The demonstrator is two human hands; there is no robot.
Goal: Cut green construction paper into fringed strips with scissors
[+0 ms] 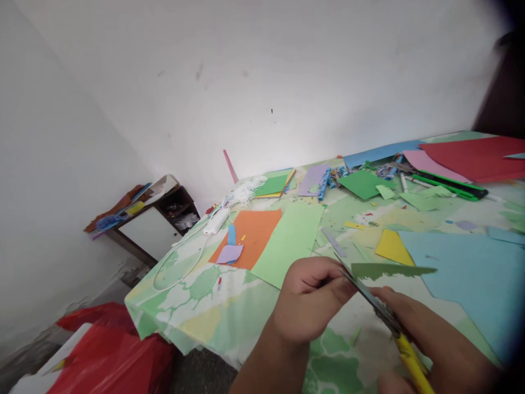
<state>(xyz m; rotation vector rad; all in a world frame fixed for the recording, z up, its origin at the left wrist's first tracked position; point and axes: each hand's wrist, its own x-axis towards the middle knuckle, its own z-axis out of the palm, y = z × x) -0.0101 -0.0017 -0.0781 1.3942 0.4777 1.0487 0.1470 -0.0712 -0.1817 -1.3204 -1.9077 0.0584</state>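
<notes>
My right hand (435, 328) grips a pair of scissors (383, 312) by the yellow handles. The blades point up and to the left, slightly parted at the tips. My left hand (307, 301) is closed in a pinch on a dark green paper strip (389, 270) with a jagged, fringed lower edge. The blades cross in front of the strip's left end, by my left fingertips, and partly hide the grip. Below the hands lies a table with a green-and-white patterned cover (197, 323).
Orange paper (258, 235) and light green paper (293, 241) lie left of my hands. Light blue paper (463, 273) and yellow paper (394, 246) are to the right. A white power strip (216, 221), tangled white string (248, 189) and red paper (479, 158) lie farther back, before a wall.
</notes>
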